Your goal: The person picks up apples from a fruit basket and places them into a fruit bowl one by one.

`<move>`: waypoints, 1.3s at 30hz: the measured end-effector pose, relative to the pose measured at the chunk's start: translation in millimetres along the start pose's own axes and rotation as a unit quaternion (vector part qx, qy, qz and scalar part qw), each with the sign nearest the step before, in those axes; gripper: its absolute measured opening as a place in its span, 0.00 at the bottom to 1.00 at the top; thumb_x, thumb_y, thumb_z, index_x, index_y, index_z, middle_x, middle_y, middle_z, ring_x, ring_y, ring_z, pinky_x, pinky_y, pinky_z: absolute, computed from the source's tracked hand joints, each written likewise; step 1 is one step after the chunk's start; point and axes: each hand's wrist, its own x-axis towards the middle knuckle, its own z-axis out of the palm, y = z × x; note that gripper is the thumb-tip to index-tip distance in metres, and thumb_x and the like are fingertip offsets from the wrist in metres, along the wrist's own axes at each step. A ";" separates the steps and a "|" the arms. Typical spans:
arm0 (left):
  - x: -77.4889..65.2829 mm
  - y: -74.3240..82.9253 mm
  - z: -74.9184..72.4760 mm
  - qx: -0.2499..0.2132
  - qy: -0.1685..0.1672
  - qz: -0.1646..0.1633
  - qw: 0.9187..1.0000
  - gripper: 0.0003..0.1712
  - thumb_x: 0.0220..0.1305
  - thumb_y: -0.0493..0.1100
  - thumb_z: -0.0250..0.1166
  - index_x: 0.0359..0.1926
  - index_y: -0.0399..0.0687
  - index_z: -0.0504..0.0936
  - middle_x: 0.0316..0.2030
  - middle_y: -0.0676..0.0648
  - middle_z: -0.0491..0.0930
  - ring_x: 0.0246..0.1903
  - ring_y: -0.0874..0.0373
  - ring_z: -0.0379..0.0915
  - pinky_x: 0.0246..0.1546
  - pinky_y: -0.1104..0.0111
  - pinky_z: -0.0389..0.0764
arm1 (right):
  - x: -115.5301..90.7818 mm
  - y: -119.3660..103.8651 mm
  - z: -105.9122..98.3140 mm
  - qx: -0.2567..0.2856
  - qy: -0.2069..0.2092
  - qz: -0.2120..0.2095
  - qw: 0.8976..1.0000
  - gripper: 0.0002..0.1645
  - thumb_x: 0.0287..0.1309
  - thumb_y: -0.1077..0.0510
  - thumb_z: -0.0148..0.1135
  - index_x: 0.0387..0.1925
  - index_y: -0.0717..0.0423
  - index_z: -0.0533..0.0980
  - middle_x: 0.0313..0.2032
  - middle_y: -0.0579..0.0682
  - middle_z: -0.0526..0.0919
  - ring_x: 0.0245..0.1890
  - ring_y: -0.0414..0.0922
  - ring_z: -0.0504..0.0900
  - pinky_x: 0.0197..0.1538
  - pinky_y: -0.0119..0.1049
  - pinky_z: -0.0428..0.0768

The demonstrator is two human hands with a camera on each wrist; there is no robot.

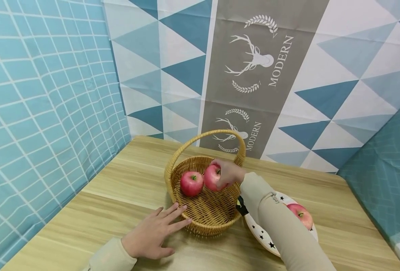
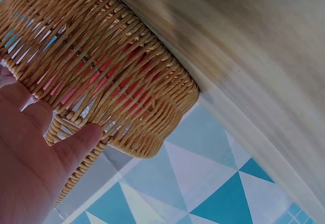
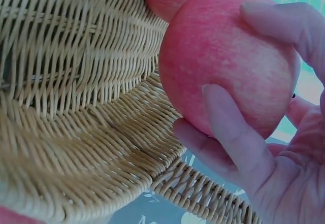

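Note:
My right hand grips a red apple inside the wicker basket. In the right wrist view the fingers and thumb curl round this apple, close over the woven bottom. Just left of it, a second apple lies in the basket. My left hand is at the basket's near left side, fingers spread and fingertips right at the rim. From the left wrist view, the left hand rests against the woven wall, and red shows through the gaps.
A white plate with black stars stands right of the basket, partly hidden under my right sleeve. It bears another apple. The basket's arched handle rises over its far side. Patterned cloth walls border the wooden table.

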 end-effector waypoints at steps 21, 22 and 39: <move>-2.1 -2.6 -1.4 0.002 0.004 -0.002 1.000 0.49 0.41 0.59 0.73 0.66 0.53 0.69 0.66 0.39 0.65 0.63 0.41 0.63 0.42 0.44 0.77 | -20.9 -2.3 -16.0 -0.116 0.006 -0.083 0.990 0.43 0.27 0.69 0.73 0.54 0.60 0.71 0.43 0.54 0.76 0.39 0.47 0.75 0.34 0.37 0.78; -2.5 -2.6 -1.5 0.003 0.004 -0.001 1.000 0.49 0.41 0.59 0.73 0.66 0.53 0.69 0.66 0.38 0.65 0.63 0.41 0.63 0.41 0.44 0.77 | -22.5 -1.4 -17.2 -0.110 0.005 -0.084 0.990 0.43 0.26 0.69 0.72 0.54 0.60 0.70 0.43 0.54 0.76 0.38 0.47 0.75 0.34 0.36 0.78; -1.0 -0.4 -1.5 -0.002 -0.004 -0.001 1.000 0.49 0.42 0.59 0.72 0.67 0.52 0.68 0.67 0.38 0.63 0.64 0.42 0.62 0.43 0.44 0.76 | -73.1 21.4 -31.6 -0.145 0.075 -0.110 0.981 0.49 0.23 0.70 0.68 0.59 0.60 0.68 0.51 0.60 0.73 0.47 0.54 0.73 0.46 0.49 0.75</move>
